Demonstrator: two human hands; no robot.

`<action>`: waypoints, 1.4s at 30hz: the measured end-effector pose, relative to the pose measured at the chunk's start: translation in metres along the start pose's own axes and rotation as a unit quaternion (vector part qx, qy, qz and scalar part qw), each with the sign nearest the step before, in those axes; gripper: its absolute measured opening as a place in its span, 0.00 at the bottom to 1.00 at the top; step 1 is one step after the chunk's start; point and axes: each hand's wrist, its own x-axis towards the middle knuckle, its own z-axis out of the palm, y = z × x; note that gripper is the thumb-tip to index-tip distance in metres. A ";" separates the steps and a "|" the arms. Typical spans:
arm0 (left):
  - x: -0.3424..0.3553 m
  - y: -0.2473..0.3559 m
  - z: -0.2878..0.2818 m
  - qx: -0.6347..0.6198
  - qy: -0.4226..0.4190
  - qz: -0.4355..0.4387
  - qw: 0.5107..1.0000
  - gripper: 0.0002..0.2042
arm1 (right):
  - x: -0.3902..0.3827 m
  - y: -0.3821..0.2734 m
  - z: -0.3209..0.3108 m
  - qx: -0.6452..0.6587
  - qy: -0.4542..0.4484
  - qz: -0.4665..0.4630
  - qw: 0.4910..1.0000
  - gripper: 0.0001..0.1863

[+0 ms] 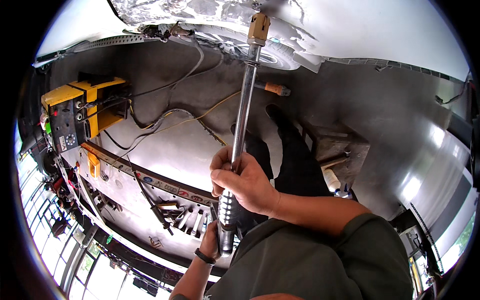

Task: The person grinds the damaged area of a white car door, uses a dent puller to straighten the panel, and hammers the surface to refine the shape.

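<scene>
The right hand [242, 179] wraps tight round the long steel rod [242, 115], fist closed mid-shaft. Below it on the same rod, the left hand [211, 243] clasps the ribbed lower end. The rod's tan head [258, 29] reaches up against the white car body [360, 25]. Left of the rod sits a yellow machine [82, 112]; cables [170, 120] trail between.

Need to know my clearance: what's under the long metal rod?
Under the long metal rod: grey floor, cables and the person's dark trouser legs. The hands cover its grip.
</scene>
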 end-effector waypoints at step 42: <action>0.021 -0.028 0.004 -0.074 -0.134 -0.142 0.978 0.29 | -0.012 -0.050 -0.024 -0.121 -0.031 0.053 0.991 0.12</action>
